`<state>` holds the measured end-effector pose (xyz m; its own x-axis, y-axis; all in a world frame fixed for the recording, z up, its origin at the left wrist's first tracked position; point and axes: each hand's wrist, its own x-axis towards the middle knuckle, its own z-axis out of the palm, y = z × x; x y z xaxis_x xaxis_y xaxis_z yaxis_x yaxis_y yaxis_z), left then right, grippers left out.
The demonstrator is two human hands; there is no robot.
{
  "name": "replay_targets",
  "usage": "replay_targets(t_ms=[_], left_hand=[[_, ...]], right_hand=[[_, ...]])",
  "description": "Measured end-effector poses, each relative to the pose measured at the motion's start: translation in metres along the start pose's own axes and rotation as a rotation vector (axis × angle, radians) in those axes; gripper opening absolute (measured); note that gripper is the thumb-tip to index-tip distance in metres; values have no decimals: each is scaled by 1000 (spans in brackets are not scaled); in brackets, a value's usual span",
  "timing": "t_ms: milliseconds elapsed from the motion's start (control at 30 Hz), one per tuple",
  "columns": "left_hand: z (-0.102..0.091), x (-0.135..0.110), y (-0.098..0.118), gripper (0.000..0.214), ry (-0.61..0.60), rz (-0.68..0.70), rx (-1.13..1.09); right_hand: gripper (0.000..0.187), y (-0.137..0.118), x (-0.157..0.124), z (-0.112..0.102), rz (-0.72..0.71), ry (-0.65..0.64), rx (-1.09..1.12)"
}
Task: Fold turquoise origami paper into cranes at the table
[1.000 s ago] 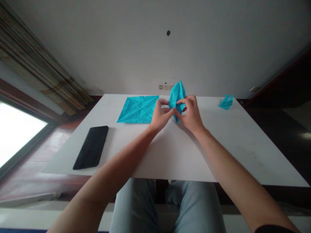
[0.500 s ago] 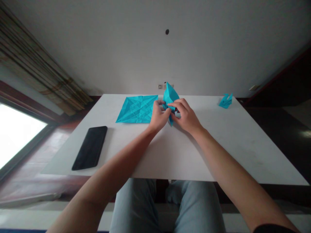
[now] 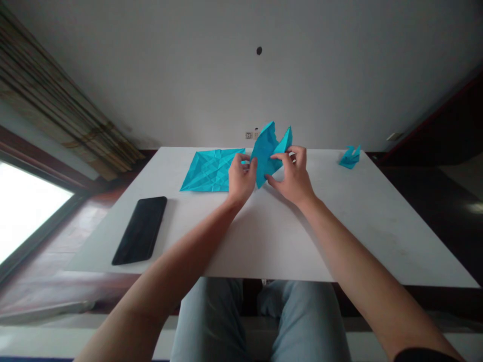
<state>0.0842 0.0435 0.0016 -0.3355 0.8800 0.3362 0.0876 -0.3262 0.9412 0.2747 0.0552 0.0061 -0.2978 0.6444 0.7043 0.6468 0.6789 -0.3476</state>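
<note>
A partly unfolded piece of blue origami paper is held up above the far part of the table, tilted, with pointed flaps at the top. My left hand pinches its left edge between thumb and fingers. On the other side, my right hand grips the paper's right side, thumb low and fingers near the right flap. Behind my left hand lies a flat, creased blue sheet, its right edge partly hidden by that hand.
The white table carries a black phone at the left front. A small folded blue paper figure stands at the far right. The wall with a socket rises behind the table.
The held paper has opened wider, from a narrow folded shape to a broader one with two upper points. My left hand has shifted slightly left, apart from the right.
</note>
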Motion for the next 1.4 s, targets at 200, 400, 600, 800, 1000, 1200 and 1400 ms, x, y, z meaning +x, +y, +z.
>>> replay_targets(t_ms=[200, 400, 600, 800, 1000, 1200, 1400], left_hand=[[0, 0, -1, 30, 35, 16, -5], [2, 7, -4, 28, 148, 31, -24], [-2, 18, -10, 28, 190, -40, -151], [0, 15, -11, 32, 120, 7, -220], [5, -3, -7, 59, -197, 32, -234], [8, -5, -11, 61, -245, 24, -185], [-5, 18, -19, 55, -40, -30, -265]], right_hand=[[82, 3, -5, 2, 29, -42, -72], [84, 14, -7, 6, 105, -47, 0], [69, 16, -4, 12, 218, -25, 217], [57, 30, 8, 19, 542, 117, 600], [65, 51, 9, 26, 553, 231, 594], [55, 41, 5, 20, 392, 210, 401], [50, 22, 5, 6, 191, 126, 197]])
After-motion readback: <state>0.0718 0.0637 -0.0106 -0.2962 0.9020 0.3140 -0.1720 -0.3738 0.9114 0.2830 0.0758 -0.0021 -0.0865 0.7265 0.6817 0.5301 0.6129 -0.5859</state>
